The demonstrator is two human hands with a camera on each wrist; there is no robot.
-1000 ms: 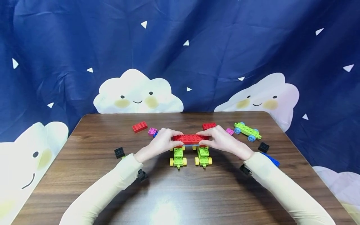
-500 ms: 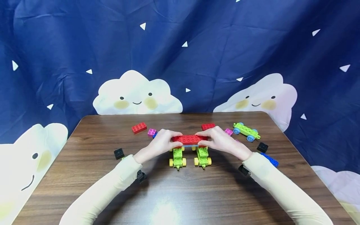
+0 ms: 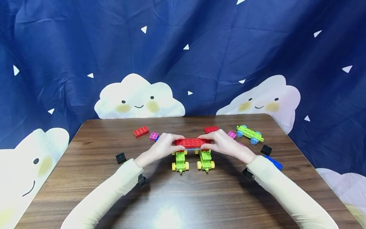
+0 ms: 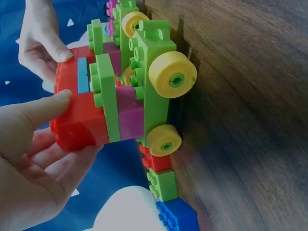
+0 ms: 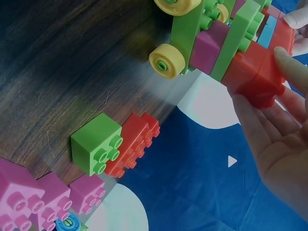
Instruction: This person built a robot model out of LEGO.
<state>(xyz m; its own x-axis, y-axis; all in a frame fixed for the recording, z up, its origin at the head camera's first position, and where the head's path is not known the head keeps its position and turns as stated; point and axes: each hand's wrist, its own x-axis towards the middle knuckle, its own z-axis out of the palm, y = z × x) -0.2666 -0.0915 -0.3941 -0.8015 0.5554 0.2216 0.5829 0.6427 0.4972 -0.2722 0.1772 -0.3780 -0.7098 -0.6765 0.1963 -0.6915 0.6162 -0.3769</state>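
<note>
A row of red toy bricks (image 3: 193, 143) bridges two green car bases with yellow wheels, the left base (image 3: 180, 163) and the right base (image 3: 206, 162). Purple bricks (image 4: 130, 110) and green plates sit between the bases and the red row, and a light-blue piece (image 4: 83, 74) shows under its middle. My left hand (image 3: 163, 147) grips the row's left end, thumb on the near side and fingers on the far side. At the other end, my right hand (image 3: 226, 146) holds it the same way. The hands partly cover the row's ends.
Loose bricks lie around: a red one (image 3: 141, 131) back left, another red one (image 3: 211, 129) behind the right hand, black ones (image 3: 121, 158) at either side, and a blue one (image 3: 274, 162) by the right sleeve. A green car base with blue wheels (image 3: 249, 133) stands back right.
The head view has shifted very slightly, so the scene sits a little lower. Both hands keep their hold on the red bricks, with no clear movement.
</note>
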